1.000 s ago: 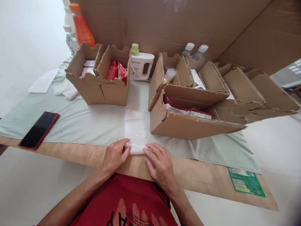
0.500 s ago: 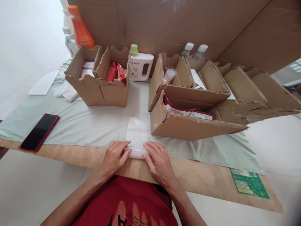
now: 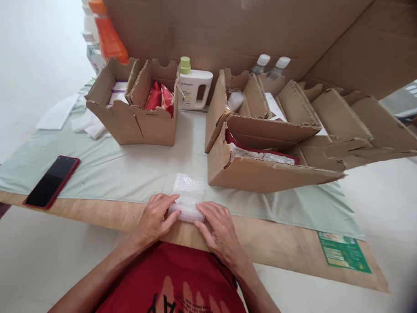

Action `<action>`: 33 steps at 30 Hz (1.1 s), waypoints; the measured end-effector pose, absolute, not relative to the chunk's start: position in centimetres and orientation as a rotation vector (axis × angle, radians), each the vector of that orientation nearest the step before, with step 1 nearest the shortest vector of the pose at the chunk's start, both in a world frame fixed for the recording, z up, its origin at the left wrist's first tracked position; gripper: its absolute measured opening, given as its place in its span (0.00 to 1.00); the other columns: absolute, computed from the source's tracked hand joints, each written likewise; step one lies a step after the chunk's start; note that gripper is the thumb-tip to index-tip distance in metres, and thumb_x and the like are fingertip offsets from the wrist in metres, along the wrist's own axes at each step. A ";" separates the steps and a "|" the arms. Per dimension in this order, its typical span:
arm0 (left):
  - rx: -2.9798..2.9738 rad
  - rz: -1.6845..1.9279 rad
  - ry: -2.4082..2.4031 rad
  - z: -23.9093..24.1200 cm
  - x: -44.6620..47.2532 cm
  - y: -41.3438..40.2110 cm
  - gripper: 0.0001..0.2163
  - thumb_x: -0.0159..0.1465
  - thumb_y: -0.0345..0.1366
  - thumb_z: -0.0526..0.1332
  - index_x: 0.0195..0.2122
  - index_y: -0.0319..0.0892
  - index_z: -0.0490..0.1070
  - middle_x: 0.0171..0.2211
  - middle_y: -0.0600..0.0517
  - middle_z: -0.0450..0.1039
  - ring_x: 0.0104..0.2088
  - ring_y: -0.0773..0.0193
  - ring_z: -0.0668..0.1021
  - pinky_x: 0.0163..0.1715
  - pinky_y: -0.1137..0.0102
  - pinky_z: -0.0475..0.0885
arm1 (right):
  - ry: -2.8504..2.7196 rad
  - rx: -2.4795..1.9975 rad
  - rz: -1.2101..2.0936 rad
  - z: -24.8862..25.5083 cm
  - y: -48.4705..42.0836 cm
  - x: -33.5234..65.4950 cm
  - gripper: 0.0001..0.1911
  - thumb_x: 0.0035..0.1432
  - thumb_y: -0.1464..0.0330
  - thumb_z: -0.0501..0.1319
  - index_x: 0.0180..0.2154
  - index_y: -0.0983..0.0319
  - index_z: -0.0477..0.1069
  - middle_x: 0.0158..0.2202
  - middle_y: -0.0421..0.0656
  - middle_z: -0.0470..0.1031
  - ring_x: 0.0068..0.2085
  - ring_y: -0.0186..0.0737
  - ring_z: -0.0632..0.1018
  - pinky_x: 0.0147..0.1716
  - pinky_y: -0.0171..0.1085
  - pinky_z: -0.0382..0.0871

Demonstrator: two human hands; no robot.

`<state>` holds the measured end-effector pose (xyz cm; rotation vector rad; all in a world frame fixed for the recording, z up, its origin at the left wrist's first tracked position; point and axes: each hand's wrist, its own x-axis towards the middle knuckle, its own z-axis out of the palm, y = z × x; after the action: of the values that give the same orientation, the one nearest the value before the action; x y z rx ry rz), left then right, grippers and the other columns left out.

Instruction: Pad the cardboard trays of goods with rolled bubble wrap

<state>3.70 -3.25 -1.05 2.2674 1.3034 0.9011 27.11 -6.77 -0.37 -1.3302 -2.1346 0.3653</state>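
We press both hands onto a clear bubble-wrap bundle (image 3: 187, 200) at the lower middle of the frame, on the near edge of the pale green cloth (image 3: 127, 170). Our left hand (image 3: 155, 219) curls its fingers against the bundle's left end; our right hand (image 3: 219, 229) lays bent fingers over its right end. A torn brown cardboard box (image 3: 263, 170) sits just right of it, a red-cased phone (image 3: 52, 181) far left.

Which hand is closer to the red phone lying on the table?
The left hand. It rests on the near end of the bubble wrap, on the same side as the red phone. The right hand sits beyond it, farther from the phone.
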 end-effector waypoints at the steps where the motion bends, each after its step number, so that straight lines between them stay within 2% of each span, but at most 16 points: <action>1: 2.283 0.905 1.346 -1.4 3.9 -2.8 0.13 0.69 0.33 0.59 0.54 0.39 0.72 0.38 0.46 0.78 0.39 0.55 0.78 0.42 0.59 0.74 | -2.123 -1.347 0.300 -0.5 -6.8 27.0 0.17 0.69 0.65 0.58 0.58 0.59 0.70 0.54 0.51 0.77 0.54 0.49 0.76 0.52 0.49 0.69; 4: 2.297 0.935 1.409 -2.0 4.4 -1.7 0.13 0.71 0.35 0.58 0.53 0.39 0.72 0.43 0.42 0.78 0.44 0.51 0.78 0.45 0.56 0.75 | -2.173 -1.357 0.145 -1.1 -6.5 26.6 0.20 0.67 0.65 0.60 0.59 0.60 0.69 0.58 0.53 0.74 0.57 0.52 0.74 0.54 0.51 0.68; 9: 2.329 0.939 1.250 -0.8 3.9 -2.7 0.18 0.67 0.36 0.63 0.57 0.42 0.70 0.51 0.42 0.75 0.52 0.50 0.76 0.53 0.54 0.72 | -2.164 -1.331 0.234 -1.4 -6.0 26.2 0.15 0.67 0.69 0.60 0.54 0.59 0.73 0.48 0.49 0.80 0.53 0.50 0.76 0.53 0.50 0.68; 13: 2.259 0.876 1.193 -0.3 3.7 -3.1 0.19 0.67 0.34 0.62 0.59 0.43 0.68 0.45 0.46 0.78 0.46 0.55 0.78 0.49 0.59 0.74 | -2.097 -1.369 0.407 -0.7 -6.9 26.6 0.14 0.69 0.68 0.58 0.54 0.58 0.73 0.46 0.47 0.81 0.49 0.47 0.78 0.51 0.48 0.70; 16: 2.261 0.851 1.344 -0.7 4.2 -2.3 0.16 0.67 0.36 0.62 0.55 0.41 0.71 0.41 0.46 0.79 0.41 0.54 0.79 0.45 0.57 0.74 | -2.120 -1.428 0.277 -0.5 -7.3 26.6 0.19 0.69 0.65 0.57 0.59 0.60 0.70 0.53 0.52 0.78 0.54 0.51 0.76 0.53 0.51 0.69; 19: 2.228 0.885 1.461 -1.0 4.5 -2.0 0.13 0.68 0.38 0.60 0.51 0.39 0.73 0.42 0.42 0.78 0.43 0.50 0.78 0.46 0.53 0.74 | -2.214 -1.403 0.161 -0.9 -6.7 26.2 0.22 0.67 0.63 0.61 0.60 0.61 0.68 0.59 0.54 0.74 0.57 0.54 0.73 0.56 0.54 0.66; 21: 2.078 0.967 1.519 -1.2 4.3 -2.6 0.14 0.69 0.39 0.59 0.52 0.40 0.73 0.44 0.43 0.77 0.45 0.51 0.78 0.47 0.54 0.75 | -2.240 -1.349 0.166 -1.4 -6.0 25.9 0.20 0.66 0.66 0.62 0.59 0.61 0.70 0.56 0.52 0.77 0.57 0.54 0.74 0.57 0.54 0.65; 23: 1.798 1.057 1.565 -1.4 3.9 -3.7 0.17 0.68 0.41 0.61 0.56 0.42 0.70 0.45 0.44 0.77 0.45 0.54 0.79 0.46 0.57 0.77 | -2.155 -1.344 0.211 -1.7 -5.3 25.6 0.17 0.67 0.68 0.60 0.57 0.60 0.71 0.51 0.50 0.80 0.55 0.52 0.75 0.55 0.52 0.66; 25: 1.493 1.102 1.510 -1.7 3.8 -4.9 0.24 0.67 0.44 0.62 0.62 0.41 0.65 0.48 0.42 0.76 0.46 0.56 0.81 0.46 0.59 0.79 | -2.009 -1.395 0.307 -1.5 -5.1 25.2 0.16 0.68 0.67 0.59 0.56 0.60 0.72 0.49 0.49 0.80 0.53 0.50 0.76 0.54 0.50 0.68; 28: 1.191 1.048 1.277 -1.9 4.6 -6.0 0.35 0.66 0.48 0.63 0.69 0.39 0.54 0.56 0.37 0.75 0.53 0.52 0.80 0.51 0.58 0.78 | -1.856 -1.447 0.576 -0.7 -5.9 24.5 0.15 0.69 0.65 0.59 0.55 0.57 0.72 0.49 0.47 0.80 0.50 0.46 0.77 0.51 0.45 0.71; 30: 1.103 1.003 1.174 -1.6 5.5 -6.1 0.37 0.67 0.49 0.62 0.71 0.39 0.51 0.59 0.38 0.74 0.58 0.50 0.78 0.55 0.58 0.76 | -1.807 -1.432 0.740 0.0 -6.7 24.2 0.14 0.70 0.64 0.58 0.55 0.55 0.73 0.47 0.45 0.80 0.48 0.44 0.78 0.49 0.42 0.73; 33: 1.107 0.991 1.158 -0.5 6.4 -5.5 0.35 0.68 0.46 0.60 0.72 0.40 0.50 0.57 0.40 0.76 0.53 0.53 0.81 0.52 0.61 0.79 | -1.769 -1.447 0.735 0.8 -7.8 24.9 0.14 0.70 0.62 0.57 0.53 0.55 0.74 0.50 0.46 0.78 0.51 0.45 0.78 0.53 0.45 0.72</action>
<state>6.39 -5.55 -0.49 1.1066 1.1576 0.9910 24.85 -7.79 0.85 -1.4466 -1.7694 0.7352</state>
